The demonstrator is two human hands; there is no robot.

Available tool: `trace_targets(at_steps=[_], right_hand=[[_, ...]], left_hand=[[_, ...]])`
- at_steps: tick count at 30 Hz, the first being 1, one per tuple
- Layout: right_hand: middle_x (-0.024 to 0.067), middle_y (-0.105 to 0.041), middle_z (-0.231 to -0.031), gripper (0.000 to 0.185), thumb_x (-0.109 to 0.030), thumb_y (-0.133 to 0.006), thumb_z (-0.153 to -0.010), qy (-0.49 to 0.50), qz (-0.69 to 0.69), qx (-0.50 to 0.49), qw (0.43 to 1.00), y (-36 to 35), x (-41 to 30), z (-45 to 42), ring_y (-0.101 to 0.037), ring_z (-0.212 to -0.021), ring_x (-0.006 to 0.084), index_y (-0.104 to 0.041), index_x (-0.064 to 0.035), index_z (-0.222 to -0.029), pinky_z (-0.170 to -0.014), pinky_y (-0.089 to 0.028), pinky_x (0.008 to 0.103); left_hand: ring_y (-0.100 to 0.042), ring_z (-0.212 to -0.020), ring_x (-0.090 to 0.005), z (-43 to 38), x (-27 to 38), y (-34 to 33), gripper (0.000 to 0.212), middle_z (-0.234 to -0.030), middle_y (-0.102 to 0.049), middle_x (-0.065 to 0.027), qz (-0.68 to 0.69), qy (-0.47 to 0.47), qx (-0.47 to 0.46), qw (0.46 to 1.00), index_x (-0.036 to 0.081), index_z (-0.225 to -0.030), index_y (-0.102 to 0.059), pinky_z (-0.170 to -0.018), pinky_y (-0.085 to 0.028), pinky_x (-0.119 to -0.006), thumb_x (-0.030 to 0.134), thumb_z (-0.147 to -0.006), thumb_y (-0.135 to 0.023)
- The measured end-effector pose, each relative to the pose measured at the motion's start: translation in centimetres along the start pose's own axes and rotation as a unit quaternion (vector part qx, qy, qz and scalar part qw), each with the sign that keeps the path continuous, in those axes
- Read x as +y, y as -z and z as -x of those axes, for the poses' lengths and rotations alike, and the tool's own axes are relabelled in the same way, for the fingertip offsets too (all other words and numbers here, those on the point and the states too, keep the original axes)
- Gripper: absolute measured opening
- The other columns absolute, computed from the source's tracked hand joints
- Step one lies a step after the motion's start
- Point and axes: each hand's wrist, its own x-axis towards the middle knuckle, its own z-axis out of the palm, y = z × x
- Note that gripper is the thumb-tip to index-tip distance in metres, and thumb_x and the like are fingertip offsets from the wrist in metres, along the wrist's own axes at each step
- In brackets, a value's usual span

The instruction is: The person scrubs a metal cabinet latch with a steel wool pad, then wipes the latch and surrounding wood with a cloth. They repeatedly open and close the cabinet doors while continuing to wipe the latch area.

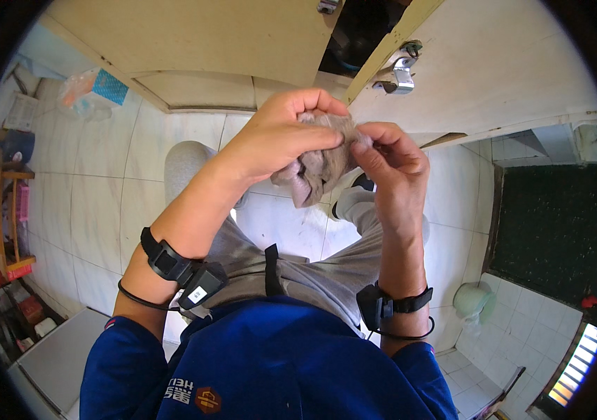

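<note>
A crumpled grey-beige cloth (324, 163) is held up between both hands, over the gap between my knees. My left hand (293, 128) grips its upper left side, the thumb lying across the folds and the fingers behind it. On the other side, my right hand (395, 163) pinches a small pale bit at the cloth's right edge between thumb and fingers. The cloth's lower part hangs in loose folds below my left thumb. Some of the fingertips are hidden behind the cloth.
Cream cabinet doors (214, 37) stand just ahead, the right one ajar with a metal handle (402, 76). A plastic-wrapped package (93, 92) lies on the tiled floor at left, near a wooden rack (7, 220). A greenish bin (471, 300) stands at right, below a dark green surface (550, 231).
</note>
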Motion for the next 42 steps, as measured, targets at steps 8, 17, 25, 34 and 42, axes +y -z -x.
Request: trace_targets(at_steps=[8,17,25,34,42], right_hand=[[0.0072,-0.057,-0.103,0.056,0.005,-0.064,-0.084,0.069,0.036,0.048,0.996,-0.6,-1.6,-2.4,-0.057,-0.086,0.01,-0.041,0.0111,-0.134,-0.076,-0.049,0.0205],[0.0039,-0.058,-0.088,0.048,0.005,-0.064,-0.079,0.089,0.099,0.072,0.988,0.0,-1.5,-2.7,-0.056,-0.081,0.0098,-0.053,0.0103,-0.125,-0.079,-0.05,0.0248],[0.001,-0.058,-0.081,0.05,0.003,-0.065,-0.078,0.094,0.139,0.065,0.984,-0.1,-1.3,-3.1,-0.056,-0.077,0.0088,-0.054,0.0096,-0.126,-0.081,-0.049,0.0264],[0.0015,-0.059,-0.077,0.055,0.002,-0.065,-0.077,0.096,0.165,0.055,0.98,0.0,-1.6,-3.0,-0.055,-0.076,0.0095,-0.05,0.0141,-0.129,-0.08,-0.048,0.0255],[0.0027,-0.06,-0.078,0.056,0.0,-0.064,-0.076,0.108,0.159,0.073,0.979,-0.1,-0.7,-3.2,-0.057,-0.077,0.0105,-0.05,0.0136,-0.129,-0.081,-0.049,0.0264]], left_hand=[[-0.052,-0.075,-0.0042,-3.2,1.2,-1.1,0.016,-0.081,-0.058,0.0038,-0.197,-0.282,0.119,0.931,0.006,-0.087,-0.059,-0.067,-0.044,-0.02,0.006,-0.081,-0.074],[-0.058,-0.073,-0.0121,-6.5,1.8,-3.8,0.023,-0.08,-0.063,-0.0029,-0.233,-0.368,0.272,0.858,0.002,-0.088,-0.06,-0.07,-0.05,-0.028,0.01,-0.074,-0.077],[-0.063,-0.087,-0.04,-5.8,5.9,-3.8,0.025,-0.085,-0.062,-0.0264,-0.39,-0.204,0.22,0.871,-0.005,-0.09,-0.056,-0.076,-0.05,-0.041,0.013,-0.076,-0.067],[-0.066,-0.079,-0.0395,-6.7,7.0,-2.7,0.025,-0.081,-0.065,-0.0262,-0.44,-0.211,0.126,0.864,-0.005,-0.088,-0.061,-0.069,-0.053,-0.042,0.016,-0.075,-0.067],[-0.067,-0.077,-0.039,-6.8,7.7,-2.8,0.029,-0.079,-0.066,-0.0244,-0.511,-0.202,0.133,0.825,-0.002,-0.089,-0.065,-0.068,-0.054,-0.041,0.022,-0.073,-0.07]])
